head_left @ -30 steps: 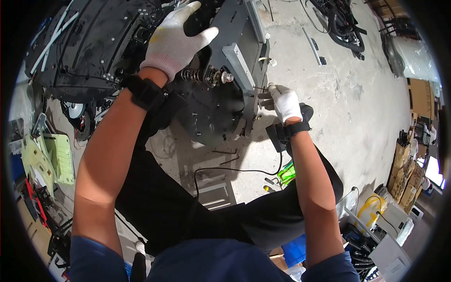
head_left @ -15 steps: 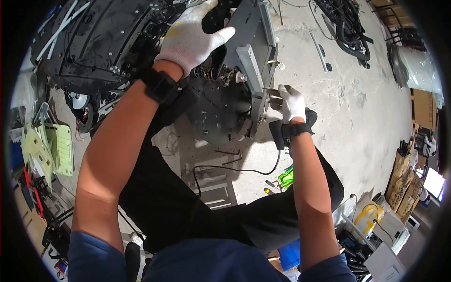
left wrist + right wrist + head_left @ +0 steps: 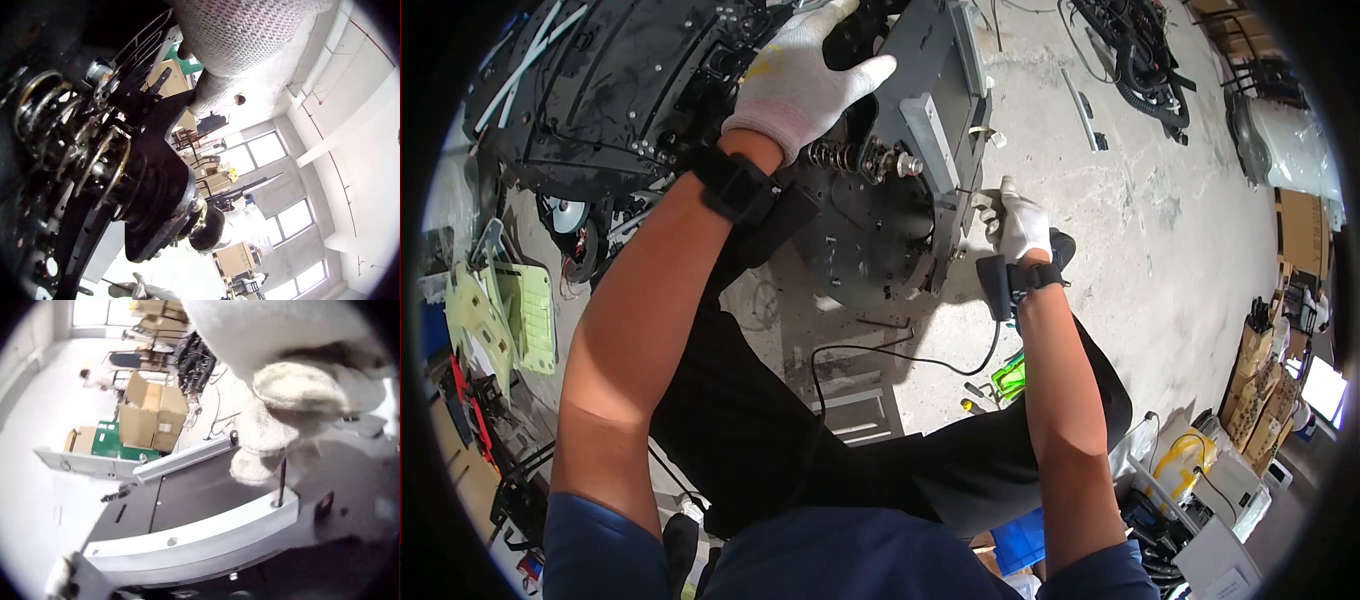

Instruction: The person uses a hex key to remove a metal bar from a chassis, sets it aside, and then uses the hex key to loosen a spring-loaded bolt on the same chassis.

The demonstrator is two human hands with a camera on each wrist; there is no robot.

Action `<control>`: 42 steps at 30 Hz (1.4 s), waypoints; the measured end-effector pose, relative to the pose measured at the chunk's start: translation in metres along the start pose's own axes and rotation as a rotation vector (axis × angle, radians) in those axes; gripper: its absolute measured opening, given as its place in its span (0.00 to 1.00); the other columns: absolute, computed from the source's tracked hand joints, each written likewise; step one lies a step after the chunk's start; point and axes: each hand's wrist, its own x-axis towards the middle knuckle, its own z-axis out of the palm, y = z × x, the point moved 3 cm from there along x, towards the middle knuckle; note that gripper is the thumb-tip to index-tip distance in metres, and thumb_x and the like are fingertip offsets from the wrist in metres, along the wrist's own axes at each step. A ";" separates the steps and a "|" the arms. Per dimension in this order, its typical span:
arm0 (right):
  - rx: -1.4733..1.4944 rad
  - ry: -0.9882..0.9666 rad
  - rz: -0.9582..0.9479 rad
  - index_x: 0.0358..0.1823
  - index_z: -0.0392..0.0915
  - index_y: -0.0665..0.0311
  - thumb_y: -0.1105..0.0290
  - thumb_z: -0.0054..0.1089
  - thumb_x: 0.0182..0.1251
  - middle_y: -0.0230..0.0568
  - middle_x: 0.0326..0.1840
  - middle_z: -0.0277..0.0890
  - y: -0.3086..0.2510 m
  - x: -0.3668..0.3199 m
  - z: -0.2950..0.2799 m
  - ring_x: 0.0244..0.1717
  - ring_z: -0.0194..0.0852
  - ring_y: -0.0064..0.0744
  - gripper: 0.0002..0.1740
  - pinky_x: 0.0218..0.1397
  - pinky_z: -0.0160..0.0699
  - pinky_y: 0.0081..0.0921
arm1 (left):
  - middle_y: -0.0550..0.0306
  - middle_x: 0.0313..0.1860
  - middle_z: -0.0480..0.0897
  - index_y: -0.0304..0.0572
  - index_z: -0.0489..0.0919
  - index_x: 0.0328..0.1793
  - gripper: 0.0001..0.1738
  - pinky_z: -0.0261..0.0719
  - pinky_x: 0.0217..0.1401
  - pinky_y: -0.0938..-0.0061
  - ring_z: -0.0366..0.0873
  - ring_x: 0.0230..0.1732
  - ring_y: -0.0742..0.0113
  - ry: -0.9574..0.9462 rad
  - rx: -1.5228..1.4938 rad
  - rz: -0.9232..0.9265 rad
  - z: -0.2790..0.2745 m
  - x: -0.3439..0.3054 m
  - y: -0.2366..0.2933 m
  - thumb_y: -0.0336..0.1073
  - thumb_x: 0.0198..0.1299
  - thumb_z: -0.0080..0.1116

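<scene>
A tipped-up machine chassis [image 3: 855, 235] stands on the concrete floor [image 3: 1120, 240], and it is steadied by the left hand [image 3: 792, 85]. That gloved hand is laid flat on the upper edge with fingers spread, so its grip is wide and closed on nothing. Just below it a coil spring [image 3: 832, 155] is seen on a bolt.

A thin hex key [image 3: 282, 480] is pinched in the right hand [image 3: 1020, 222]; the grip is narrow, with gloved fingertips [image 3: 265, 465] curled round the shaft. The key is found at the outer edge of the pale grey bracket [image 3: 206, 540], with its tip seated at a fastener there (the head itself is too small to make out).

In the head view the key's long axis runs nearly level, from the right hand across to the bracket, and its tip points toward the chassis. In the right wrist view it meets the bracket face close to square.

Slipping is judged the main risk. If the shaft were leaned off that square line while turned, the tip could ride out of the fastener and round it, or the glove could be driven against the bracket edge. The chassis could also rock if the pressure from the left hand were eased, since it stands on its side.
</scene>
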 end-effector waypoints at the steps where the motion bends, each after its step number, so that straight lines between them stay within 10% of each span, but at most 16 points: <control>1: -0.100 0.049 -0.112 0.36 0.78 0.68 0.53 0.46 0.76 0.37 0.26 0.81 -0.003 -0.004 0.002 0.16 0.65 0.15 0.24 0.13 0.56 0.13 | 0.46 0.61 0.77 0.45 0.74 0.65 0.37 0.70 0.66 0.66 0.74 0.62 0.53 -0.001 -0.001 0.000 0.000 0.000 0.000 0.53 0.51 0.67; 18: -0.325 0.050 -0.431 0.34 0.78 0.67 0.56 0.50 0.74 0.39 0.27 0.83 0.005 0.005 -0.008 0.16 0.66 0.17 0.20 0.19 0.62 0.15 | 0.50 0.65 0.74 0.45 0.73 0.66 0.38 0.68 0.68 0.68 0.72 0.65 0.57 -0.018 0.018 -0.036 -0.001 0.001 0.003 0.53 0.50 0.68; 31: -0.033 -0.061 -0.147 0.40 0.79 0.70 0.58 0.41 0.78 0.40 0.28 0.82 0.007 0.006 0.001 0.15 0.64 0.18 0.23 0.18 0.60 0.14 | 0.51 0.65 0.74 0.45 0.74 0.66 0.37 0.67 0.69 0.68 0.71 0.66 0.56 0.007 0.003 -0.007 -0.003 0.001 0.004 0.52 0.51 0.68; 33: -0.061 -0.064 -0.147 0.40 0.79 0.70 0.58 0.41 0.78 0.40 0.28 0.82 0.003 -0.003 0.003 0.15 0.64 0.18 0.22 0.18 0.60 0.14 | 0.36 0.57 0.77 0.29 0.74 0.61 0.35 0.71 0.65 0.65 0.75 0.60 0.48 0.062 -0.059 0.083 -0.011 0.001 0.014 0.44 0.50 0.70; 42: -0.470 -0.051 -0.456 0.42 0.79 0.68 0.55 0.44 0.76 0.40 0.28 0.84 0.000 0.003 -0.005 0.14 0.63 0.14 0.22 0.15 0.58 0.13 | 0.37 0.55 0.78 0.28 0.73 0.61 0.35 0.71 0.63 0.66 0.76 0.59 0.48 -0.011 -0.076 -0.001 -0.014 0.003 0.018 0.44 0.50 0.68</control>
